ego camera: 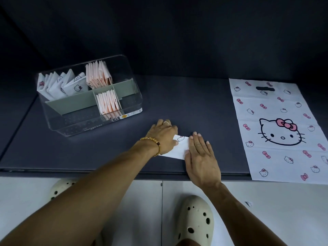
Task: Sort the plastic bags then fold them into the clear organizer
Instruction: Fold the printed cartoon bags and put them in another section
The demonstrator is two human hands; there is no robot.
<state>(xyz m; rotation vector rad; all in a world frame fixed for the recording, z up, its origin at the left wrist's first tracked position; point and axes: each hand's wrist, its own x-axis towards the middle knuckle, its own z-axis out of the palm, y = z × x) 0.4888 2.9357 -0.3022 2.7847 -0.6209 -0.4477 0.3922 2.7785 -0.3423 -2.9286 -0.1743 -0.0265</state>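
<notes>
Clear organizer (88,119) far left on dark surface (195,107): white folded bags (60,86) in back-left compartment, pink folded bags (98,75) beside them, more in a front slot. Centre: left hand (163,135), fingers curled, pinches small folded bag (179,147); right hand (201,157) flat, grip open, pressing it. Unfolded cat-print bag (276,128) flat at right.

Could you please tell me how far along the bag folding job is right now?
Done: many folded bags stand sorted in the organizer. In hand: the left hand and right hand press a half-folded bag flat. Left: one flat bag waits unfolded.
</notes>
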